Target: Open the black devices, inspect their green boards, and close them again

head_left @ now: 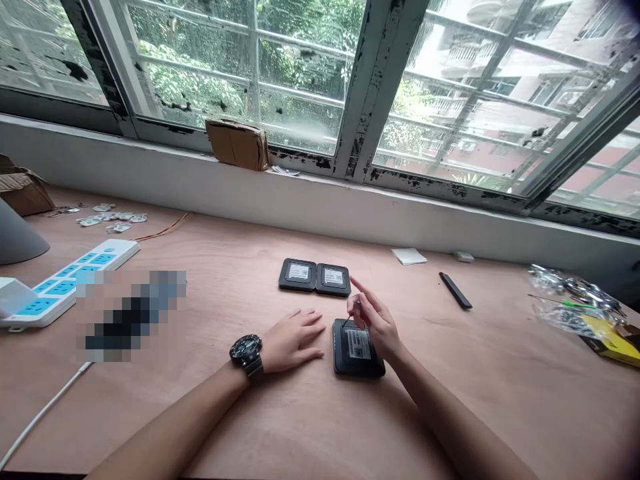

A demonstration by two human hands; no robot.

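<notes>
A flat black square device with a white printed label lies on the table in front of me. Over its upper part is my right hand, the thumb and fingers pinched round a small tool with a thin dark shaft. The shaft points down to the device's upper left corner; its tip is too small to make out. My left hand, with a black watch at the wrist, rests flat on the table just left of the device, fingers stretched out. Beyond my hands, two similar black devices sit side by side.
On the wooden table, a white power strip lies left, near small clear packets. A black bar and plastic bags of metal parts are at right. A cardboard box stands on the windowsill.
</notes>
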